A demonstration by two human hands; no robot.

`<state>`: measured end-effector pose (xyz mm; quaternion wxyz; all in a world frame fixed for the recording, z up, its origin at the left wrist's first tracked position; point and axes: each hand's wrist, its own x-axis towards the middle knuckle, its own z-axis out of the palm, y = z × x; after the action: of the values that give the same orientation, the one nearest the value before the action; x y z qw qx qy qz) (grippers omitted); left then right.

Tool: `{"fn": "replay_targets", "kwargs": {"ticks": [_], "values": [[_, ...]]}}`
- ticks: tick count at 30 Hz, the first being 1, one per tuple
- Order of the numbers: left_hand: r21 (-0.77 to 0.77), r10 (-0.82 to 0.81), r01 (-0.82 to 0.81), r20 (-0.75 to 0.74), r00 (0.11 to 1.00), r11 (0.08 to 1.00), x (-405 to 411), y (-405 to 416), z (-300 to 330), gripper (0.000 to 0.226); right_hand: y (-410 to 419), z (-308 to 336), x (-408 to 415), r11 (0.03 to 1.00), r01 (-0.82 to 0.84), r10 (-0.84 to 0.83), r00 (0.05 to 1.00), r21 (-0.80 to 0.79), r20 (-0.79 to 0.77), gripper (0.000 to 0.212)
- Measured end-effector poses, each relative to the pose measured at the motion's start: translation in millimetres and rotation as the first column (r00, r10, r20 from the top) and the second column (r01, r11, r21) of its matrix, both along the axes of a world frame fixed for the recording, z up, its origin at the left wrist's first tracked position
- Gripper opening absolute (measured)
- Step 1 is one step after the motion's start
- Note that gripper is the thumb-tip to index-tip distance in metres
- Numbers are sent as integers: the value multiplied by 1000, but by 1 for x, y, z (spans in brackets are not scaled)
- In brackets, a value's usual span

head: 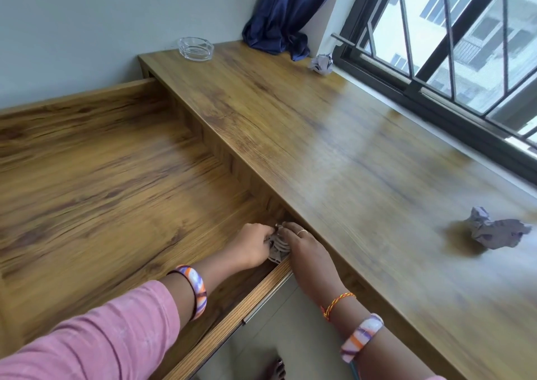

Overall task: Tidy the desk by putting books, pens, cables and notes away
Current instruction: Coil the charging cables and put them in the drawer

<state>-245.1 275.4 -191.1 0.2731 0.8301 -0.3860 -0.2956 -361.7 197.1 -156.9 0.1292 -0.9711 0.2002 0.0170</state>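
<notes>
A wide wooden drawer (pixel 116 182) is pulled out from under the desk top (pixel 334 153). In its near right corner lies a coiled whitish cable (pixel 278 246). My left hand (pixel 252 244) and my right hand (pixel 305 251) both reach into that corner, fingers curled on the cable from either side. Much of the cable is hidden between the hands. One crumpled paper note (pixel 494 231) lies on the desk at the right. Another crumpled note (pixel 322 63) sits at the far end by the window.
A glass ashtray (pixel 195 48) stands at the desk's far left corner. A dark blue curtain (pixel 279 25) hangs down onto the far end. A barred window (pixel 453 59) runs along the desk's right side. A bare foot (pixel 276 371) shows on the floor below.
</notes>
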Motion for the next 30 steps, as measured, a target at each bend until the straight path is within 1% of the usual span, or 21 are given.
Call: {"fn": "replay_targets", "kwargs": {"ticks": [5,7,9,12,15,17,19,20,22,24,25,27,29,30], "values": [[10,27,-27,-41,999,1000,6,3,7,48,1,3,0,1000,0,0,1000,-17,-10,54],[-6,40,-41,-55,998,999,12,8,12,49,0,5,3,1000,3,-3,1000,-12,-10,53],[-47,75,-79,-93,993,996,21,18,22,45,1,8,8,1000,-3,3,1000,10,8,49],[-130,182,-200,-138,974,971,40,42,38,40,9,9,24,997,-70,69,997,15,33,43],[-183,334,-347,-98,937,920,62,79,51,35,28,8,49,974,-223,221,973,27,60,38],[-198,453,-457,-67,889,867,75,107,57,33,48,11,67,947,-315,309,947,60,92,35],[-202,595,-583,0,804,787,85,143,60,31,74,17,82,913,-401,392,914,76,104,31],[-202,670,-648,66,740,735,90,163,60,31,88,19,88,892,-445,437,894,79,100,29],[-205,783,-759,248,570,618,94,200,61,31,117,24,97,841,-532,525,846,98,90,28],[-195,832,-848,389,395,493,93,236,63,33,147,27,104,768,-628,624,778,125,72,29],[-180,847,-884,419,328,431,92,252,66,33,162,30,107,727,-674,673,738,132,59,31],[-151,872,-934,429,234,324,88,276,67,36,188,33,112,642,-757,758,651,124,52,33],[-111,904,-970,398,156,217,83,296,66,39,212,37,115,540,-833,832,550,116,74,35],[-86,926,-981,355,131,172,81,305,65,37,224,38,116,487,-866,863,497,111,90,37]]}}
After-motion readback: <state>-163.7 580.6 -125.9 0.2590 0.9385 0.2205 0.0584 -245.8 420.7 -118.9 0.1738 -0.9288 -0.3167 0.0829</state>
